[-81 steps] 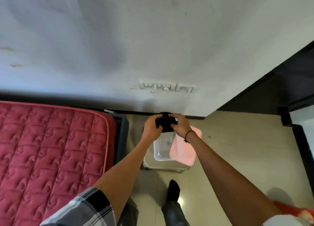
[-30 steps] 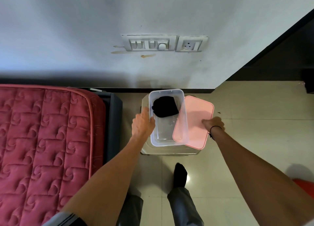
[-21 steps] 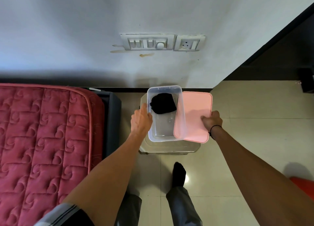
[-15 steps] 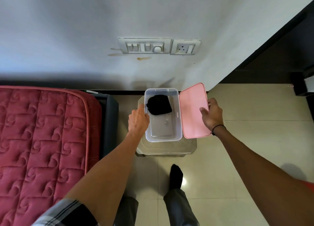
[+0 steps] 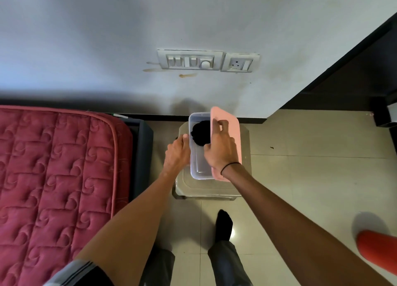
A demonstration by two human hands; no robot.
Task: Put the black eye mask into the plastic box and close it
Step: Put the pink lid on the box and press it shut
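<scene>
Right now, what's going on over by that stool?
A person is packing a black eye mask into a clear plastic box that sits on a small stool beside the bed. The mask already lies inside. The left hand steadies the box's side, while the right hand holds the pink lid tilted over the opening, not yet shut.

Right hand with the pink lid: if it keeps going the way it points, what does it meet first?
Probably the open rim of the plastic box: the right hand carries the pink lid over it. Depth is unclear.
</scene>
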